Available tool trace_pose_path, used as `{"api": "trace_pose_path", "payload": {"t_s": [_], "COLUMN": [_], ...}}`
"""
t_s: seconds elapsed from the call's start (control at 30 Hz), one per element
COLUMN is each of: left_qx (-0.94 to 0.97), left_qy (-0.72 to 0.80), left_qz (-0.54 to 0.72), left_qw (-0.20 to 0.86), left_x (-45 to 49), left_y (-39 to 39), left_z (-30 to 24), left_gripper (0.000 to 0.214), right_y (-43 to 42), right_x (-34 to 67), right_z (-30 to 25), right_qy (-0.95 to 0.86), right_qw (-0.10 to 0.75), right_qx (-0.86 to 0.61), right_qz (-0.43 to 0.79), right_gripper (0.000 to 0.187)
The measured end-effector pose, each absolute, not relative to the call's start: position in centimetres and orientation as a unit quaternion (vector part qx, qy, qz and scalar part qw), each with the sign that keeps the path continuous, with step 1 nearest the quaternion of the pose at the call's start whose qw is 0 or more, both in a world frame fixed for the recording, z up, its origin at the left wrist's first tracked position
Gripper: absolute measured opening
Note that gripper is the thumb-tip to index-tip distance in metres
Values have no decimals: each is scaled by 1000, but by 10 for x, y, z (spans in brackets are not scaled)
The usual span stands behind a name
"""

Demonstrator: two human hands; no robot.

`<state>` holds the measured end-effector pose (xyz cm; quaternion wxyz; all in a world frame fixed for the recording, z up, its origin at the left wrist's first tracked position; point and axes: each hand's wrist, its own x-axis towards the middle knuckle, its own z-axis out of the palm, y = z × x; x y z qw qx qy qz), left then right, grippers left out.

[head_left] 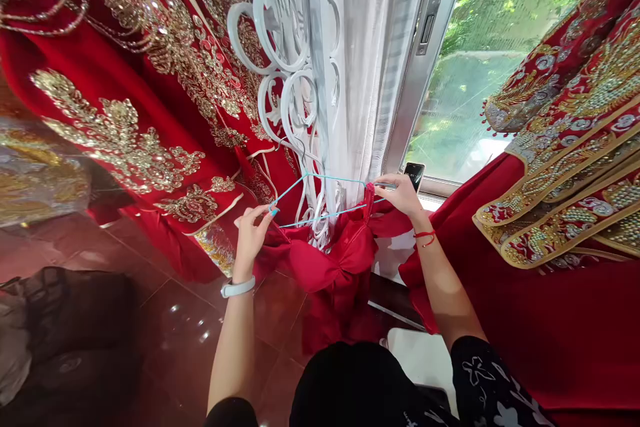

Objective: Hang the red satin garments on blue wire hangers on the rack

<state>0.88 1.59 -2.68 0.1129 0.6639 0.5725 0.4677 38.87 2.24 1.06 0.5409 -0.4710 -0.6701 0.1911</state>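
A thin light-blue wire clothes hanger (333, 178) is in front of me, its hook end at the white metal scrollwork. My left hand (255, 235) is closed in a pinch at the hanger's left corner. At the other end, my right hand (400, 195) pinches the gathered shoulder strap (369, 201) of a red satin dress, and the strap loops over the hanger there. The dress (345, 252) hangs below with its gathered bodice towards me. Whether its left strap is on the hanger is hard to see behind my left fingers.
Red gowns with gold beading (117, 140) hang at left. An embroidered red-and-gold jacket (565, 140) hangs at right. White scrollwork (287, 27) stands ahead beside a window (450, 113). A phone (414, 175) rests at the sill. Dark sheer fabric (70, 340) lies lower left.
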Motion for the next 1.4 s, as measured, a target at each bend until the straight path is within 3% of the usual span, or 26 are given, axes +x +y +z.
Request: {"api": "trace_pose_path", "payload": {"t_s": [0.2, 0.3, 0.37, 0.47, 0.57, 0.63, 0.77, 0.83, 1.0, 1.2, 1.4], "left_qx": [665, 675, 677, 632, 594, 579, 534, 527, 596, 763, 809], "left_qy": [562, 544, 520, 512, 525, 539, 575, 588, 570, 531, 515], "left_qz": [480, 486, 507, 566, 569, 550, 566, 574, 527, 331, 245], "left_qw": [103, 116, 120, 134, 217, 269, 252, 217, 205, 164, 142], "left_x": [8, 7, 2, -11, -23, -27, -32, -36, -47, -33, -20], "left_y": [17, 18, 15, 2, -17, -29, -39, -38, -27, 0, 16], "left_z": [-29, -27, -28, -41, -66, -83, -99, -94, -45, 22, 30], "left_gripper": [25, 24, 25, 54, 80, 76, 61, 57, 52, 43, 51], "right_y": [13, 2, -6, -11, -2, 9, 22, 23, 19, 17, 22], "right_x": [383, 360, 331, 274, 215, 183, 147, 143, 148, 150, 153], "right_z": [8, 3, -2, -11, -20, -25, -34, -38, -45, -44, -45], "right_qy": [-711, -659, -619, -678, -740, -754, -746, -733, -724, -718, -731], "right_qw": [489, 556, 615, 589, 497, 447, 391, 399, 415, 412, 409], "right_qx": [-488, -504, -485, -410, -378, -383, -439, -458, -463, -476, -467], "right_qz": [129, 55, 56, 161, 251, 292, 314, 307, 299, 297, 284], "right_gripper": [17, 36, 36, 22, 31, 41, 23, 29, 37, 32, 21]}}
